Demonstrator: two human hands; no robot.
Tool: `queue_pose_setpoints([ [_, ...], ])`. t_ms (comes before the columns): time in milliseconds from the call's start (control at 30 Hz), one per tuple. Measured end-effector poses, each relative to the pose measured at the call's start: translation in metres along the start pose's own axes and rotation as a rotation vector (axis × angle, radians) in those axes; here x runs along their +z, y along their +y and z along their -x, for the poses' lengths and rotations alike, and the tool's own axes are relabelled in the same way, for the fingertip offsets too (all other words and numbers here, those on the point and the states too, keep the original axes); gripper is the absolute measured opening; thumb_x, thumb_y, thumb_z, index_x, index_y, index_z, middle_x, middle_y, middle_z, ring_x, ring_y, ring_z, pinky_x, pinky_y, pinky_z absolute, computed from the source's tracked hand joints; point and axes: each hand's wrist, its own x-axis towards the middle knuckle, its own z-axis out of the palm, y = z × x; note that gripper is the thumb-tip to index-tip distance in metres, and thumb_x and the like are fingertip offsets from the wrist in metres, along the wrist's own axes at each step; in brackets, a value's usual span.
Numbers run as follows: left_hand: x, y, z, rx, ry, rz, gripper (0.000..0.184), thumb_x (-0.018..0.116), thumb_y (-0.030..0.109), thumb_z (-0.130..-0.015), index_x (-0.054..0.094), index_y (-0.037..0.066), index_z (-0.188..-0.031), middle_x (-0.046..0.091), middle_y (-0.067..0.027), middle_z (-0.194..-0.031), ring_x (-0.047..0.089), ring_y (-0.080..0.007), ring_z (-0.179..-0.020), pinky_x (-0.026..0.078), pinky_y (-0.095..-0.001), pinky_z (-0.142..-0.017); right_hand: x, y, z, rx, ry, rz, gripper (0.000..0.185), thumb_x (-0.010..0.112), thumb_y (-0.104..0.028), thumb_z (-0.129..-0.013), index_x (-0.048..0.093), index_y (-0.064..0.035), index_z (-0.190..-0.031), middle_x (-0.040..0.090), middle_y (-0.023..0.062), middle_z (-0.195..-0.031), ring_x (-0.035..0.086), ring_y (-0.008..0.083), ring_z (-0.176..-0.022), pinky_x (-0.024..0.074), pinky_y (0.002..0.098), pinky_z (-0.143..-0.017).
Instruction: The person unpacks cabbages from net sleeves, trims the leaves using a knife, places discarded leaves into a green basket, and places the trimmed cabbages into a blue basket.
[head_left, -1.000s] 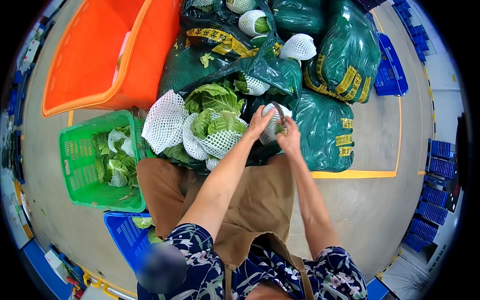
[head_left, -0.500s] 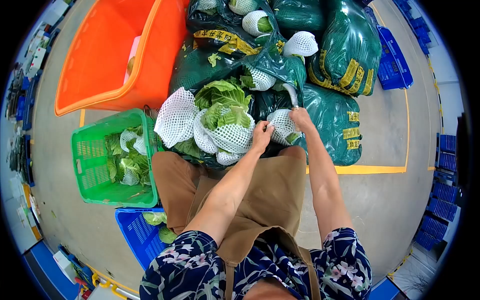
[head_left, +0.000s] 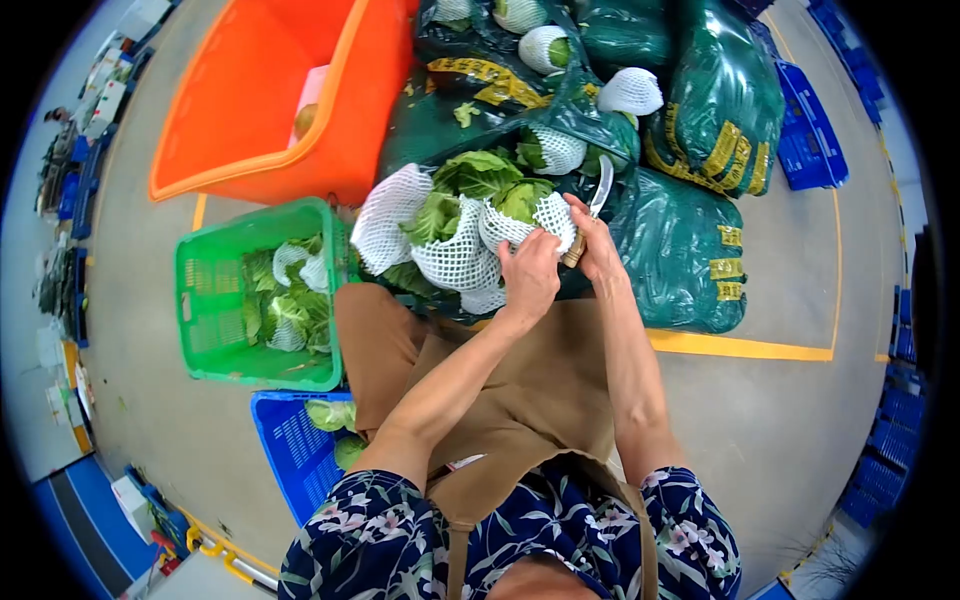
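A cabbage in a white foam net [head_left: 516, 213] lies in front of me, its green leaves facing up. My left hand [head_left: 530, 272] grips the near edge of its net with bent fingers. On the cabbage's right side, my right hand [head_left: 596, 240] holds a curved knife [head_left: 603, 188] by its wooden handle, blade pointing up and away. Its fingertips are near the net. Another netted cabbage [head_left: 455, 245] touches it on the left, beside an empty-looking foam net [head_left: 392, 218]. Dark green plastic bags [head_left: 680, 250] surround them.
An orange bin [head_left: 270, 100] stands at the upper left. Below it, a green crate [head_left: 262, 375] holds leaves and nets, next to a blue crate [head_left: 300, 450] with cabbage pieces. Another blue basket [head_left: 808, 130] stands at the upper right. More netted cabbages [head_left: 545, 48] lie on the bags.
The netted cabbage at my hands has moved left against the others, now leaf side up. Both hands went with it, and the knife stays in my right hand. The view has shifted left.
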Motion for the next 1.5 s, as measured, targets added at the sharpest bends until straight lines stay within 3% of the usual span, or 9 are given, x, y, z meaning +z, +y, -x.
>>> queue_pose_setpoints([
  [100, -0.02, -0.015, 0.006, 0.09, -0.031, -0.151, 0.011, 0.056, 0.005, -0.083, 0.059, 0.009, -0.093, 0.063, -0.004, -0.101, 0.055, -0.0214, -0.113, 0.029, -0.0616, -0.089, 0.012, 0.036, -0.008, 0.033, -0.067, -0.017, 0.043, 0.06, -0.012, -0.092, 0.05, -0.0026, -0.133, 0.063, 0.0095, -0.112, 0.063, 0.0177, -0.096, 0.0523, 0.0313, -0.082],
  [333, -0.044, -0.049, 0.046, 0.062, -0.204, -0.262, 0.014, 0.055, 0.007, -0.083, 0.061, 0.009, -0.095, 0.065, -0.0065, -0.101, 0.057, -0.0225, -0.112, 0.024, -0.0678, -0.095, 0.014, 0.111, -0.014, -0.064, 0.111, 0.206, 0.042, 0.057, 0.007, -0.077, 0.063, -0.0025, -0.118, 0.061, 0.0002, -0.084, 0.054, 0.0086, -0.065, 0.0454, 0.0239, -0.058],
  [467, -0.081, -0.056, 0.014, -0.374, -0.331, -0.062, 0.016, 0.06, 0.013, -0.083, 0.064, 0.008, -0.098, 0.068, -0.0063, -0.09, 0.062, -0.0264, -0.098, 0.034, -0.0468, -0.098, 0.023, 0.117, -0.009, -0.243, 0.223, 0.445, 0.035, 0.056, 0.007, -0.074, 0.067, -0.0019, -0.106, 0.055, -0.0045, -0.072, 0.044, 0.0034, -0.056, 0.0349, 0.0205, -0.05],
  [500, -0.078, -0.072, 0.009, -0.32, -0.153, -0.036, 0.021, 0.059, 0.016, -0.084, 0.063, 0.009, -0.104, 0.065, -0.0096, -0.104, 0.059, -0.0287, -0.101, 0.037, -0.0394, -0.092, 0.036, 0.11, -0.008, -0.296, 0.259, 0.474, 0.034, 0.055, 0.007, -0.074, 0.068, -0.0025, -0.105, 0.054, -0.0048, -0.068, 0.043, 0.0033, -0.052, 0.0336, 0.02, -0.048],
  [600, -0.081, -0.094, -0.019, 0.018, 0.032, -0.285, 0.028, 0.06, 0.022, -0.086, 0.063, 0.008, -0.11, 0.058, -0.011, -0.118, 0.054, -0.0293, -0.11, 0.038, -0.0424, -0.091, 0.052, 0.097, -0.01, -0.346, 0.195, 0.485, 0.033, 0.056, 0.007, -0.075, 0.068, -0.0027, -0.104, 0.054, -0.0061, -0.069, 0.041, 0.0017, -0.054, 0.0318, 0.0196, -0.049],
  [833, -0.108, -0.162, -0.039, -0.426, -0.37, -0.017, 0.073, 0.074, 0.053, -0.071, 0.055, 0.01, -0.127, 0.053, -0.0148, -0.125, 0.05, -0.0335, -0.119, 0.041, -0.0433, -0.097, 0.084, 0.105, -0.023, -0.394, -0.023, 0.634, 0.032, 0.057, 0.003, -0.073, 0.071, -0.0033, -0.1, 0.055, -0.0071, -0.069, 0.043, 0.0017, -0.057, 0.035, 0.0203, -0.051],
  [1133, -0.105, -0.189, -0.033, -0.579, -0.258, 0.078, 0.069, 0.073, 0.048, -0.076, 0.056, 0.006, -0.128, 0.055, -0.0187, -0.128, 0.053, -0.0279, -0.118, 0.041, -0.036, -0.099, 0.04, 0.147, -0.065, -0.315, 0.2, 0.468, 0.033, 0.057, 0.006, -0.073, 0.067, -0.0024, -0.103, 0.051, -0.0075, -0.068, 0.04, 0.0019, -0.053, 0.032, 0.0207, -0.049],
  [1300, -0.117, -0.199, -0.03, -0.613, -0.257, 0.237, 0.063, 0.071, 0.043, -0.081, 0.054, 0.006, -0.13, 0.06, -0.0143, -0.121, 0.058, -0.023, -0.108, 0.045, -0.0323, -0.091, 0.0, 0.189, -0.071, -0.198, 0.405, 1.04, 0.031, 0.062, -0.006, -0.069, 0.071, -0.0076, -0.099, 0.069, 0.0196, -0.085, 0.067, 0.0357, -0.087, 0.0503, 0.0415, -0.081],
  [1500, -0.158, -0.198, 0.009, -0.926, -0.044, 0.649, 0.05, 0.062, 0.03, -0.091, 0.051, 0.002, -0.131, 0.054, -0.0111, -0.127, 0.052, -0.0188, -0.114, 0.041, -0.0295, -0.096, -0.005, 0.179, -0.098, -0.204, 0.196, 1.054, 0.03, 0.066, -0.015, -0.073, 0.069, -0.0033, -0.1, 0.067, 0.0204, -0.085, 0.066, 0.0357, -0.085, 0.0507, 0.0427, -0.078],
])
